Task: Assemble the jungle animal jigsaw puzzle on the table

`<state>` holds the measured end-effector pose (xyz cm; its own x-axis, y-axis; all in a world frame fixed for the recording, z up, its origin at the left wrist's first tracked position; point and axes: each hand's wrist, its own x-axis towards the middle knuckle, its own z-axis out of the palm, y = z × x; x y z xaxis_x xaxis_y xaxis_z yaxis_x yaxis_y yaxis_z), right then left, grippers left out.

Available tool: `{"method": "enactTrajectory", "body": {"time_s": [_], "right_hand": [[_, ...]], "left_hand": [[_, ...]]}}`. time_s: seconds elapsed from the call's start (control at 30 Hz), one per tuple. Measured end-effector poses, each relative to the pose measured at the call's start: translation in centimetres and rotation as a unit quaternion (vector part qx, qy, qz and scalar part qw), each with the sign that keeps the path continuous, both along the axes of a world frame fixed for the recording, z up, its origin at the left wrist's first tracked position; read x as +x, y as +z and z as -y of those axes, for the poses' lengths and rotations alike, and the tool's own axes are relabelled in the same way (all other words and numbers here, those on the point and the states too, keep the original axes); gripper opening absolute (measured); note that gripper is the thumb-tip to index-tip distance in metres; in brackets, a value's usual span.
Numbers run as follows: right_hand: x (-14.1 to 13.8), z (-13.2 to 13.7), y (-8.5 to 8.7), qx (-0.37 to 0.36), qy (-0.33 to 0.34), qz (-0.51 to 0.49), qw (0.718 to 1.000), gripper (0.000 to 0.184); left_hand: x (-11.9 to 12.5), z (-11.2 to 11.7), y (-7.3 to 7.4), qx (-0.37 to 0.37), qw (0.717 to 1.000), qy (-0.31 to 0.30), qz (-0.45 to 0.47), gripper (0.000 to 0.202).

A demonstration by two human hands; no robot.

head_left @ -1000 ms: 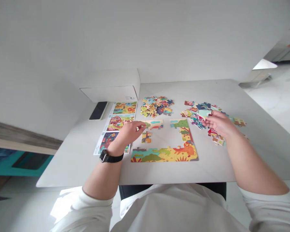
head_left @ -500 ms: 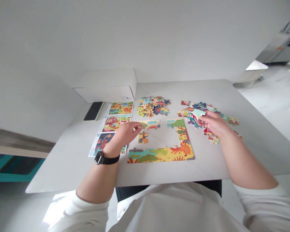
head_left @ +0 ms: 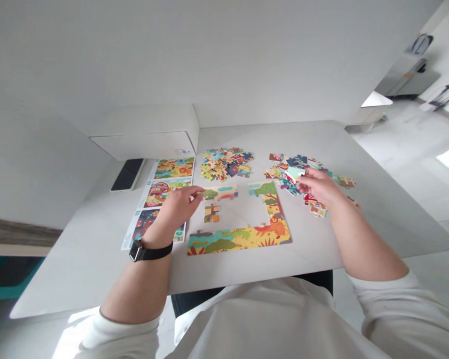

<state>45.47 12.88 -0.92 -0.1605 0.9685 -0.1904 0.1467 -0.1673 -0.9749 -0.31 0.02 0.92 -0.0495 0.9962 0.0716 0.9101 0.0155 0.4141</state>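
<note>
A partly built jigsaw puzzle (head_left: pixel 243 237) lies on the white table (head_left: pixel 97 259), with its bottom strip and right side joined. My left hand (head_left: pixel 175 207), a black watch on its wrist, pinches the left end of the top strip piece (head_left: pixel 222 192). A small joined bit (head_left: pixel 211 213) lies just below that strip. My right hand (head_left: pixel 316 187) is closed on a pale blue-green puzzle piece (head_left: pixel 295 173), held over the right pile of loose pieces (head_left: pixel 329 199).
A second pile of loose pieces (head_left: pixel 224 164) sits behind the puzzle. A picture sheet (head_left: pixel 160 192) lies to the left. A black phone (head_left: pixel 127 174) and a white box (head_left: pixel 145 132) stand at the back left, against the wall.
Both hands hold nearly the same places on the table. The camera view has swung, shifting everything left in the frame. The right hand has drawn the pale piece slightly toward the puzzle.
</note>
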Motion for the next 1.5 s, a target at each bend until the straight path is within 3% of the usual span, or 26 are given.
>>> {"method": "enactTrajectory", "body": {"time_s": [0.17,0.27,0.43,0.57,0.83,1.17,1.5], "right_hand": [[0.2,-0.1,-0.2,0.023,0.009,0.026,0.999,0.042],[0.2,-0.1,-0.3,0.022,0.007,0.028,0.999,0.041],[0.3,-0.1,-0.7,0.016,0.014,0.025,0.999,0.034],[0.4,-0.2,-1.0,0.013,0.011,0.027,0.999,0.030],[-0.1,0.4,-0.6,-0.010,-0.016,0.068,0.998,0.037],[1.2,0.0,0.2,0.049,0.023,0.186,0.981,0.045],[3.0,0.9,1.9,-0.006,0.213,0.282,0.936,0.044]], "left_hand": [[-0.8,0.1,0.3,0.037,0.997,0.067,-0.002,0.036],[-0.5,0.2,0.4,0.035,0.998,0.051,0.004,0.035],[2.3,0.9,0.0,0.017,0.993,-0.096,0.061,0.040],[5.0,2.1,0.0,-0.015,0.969,-0.222,0.105,0.054],[7.0,4.0,1.0,-0.042,0.932,-0.343,0.104,0.061],[6.4,3.3,0.5,-0.035,0.953,-0.296,0.047,0.045],[5.9,2.4,-0.3,-0.012,0.958,-0.281,0.063,0.041]]}}
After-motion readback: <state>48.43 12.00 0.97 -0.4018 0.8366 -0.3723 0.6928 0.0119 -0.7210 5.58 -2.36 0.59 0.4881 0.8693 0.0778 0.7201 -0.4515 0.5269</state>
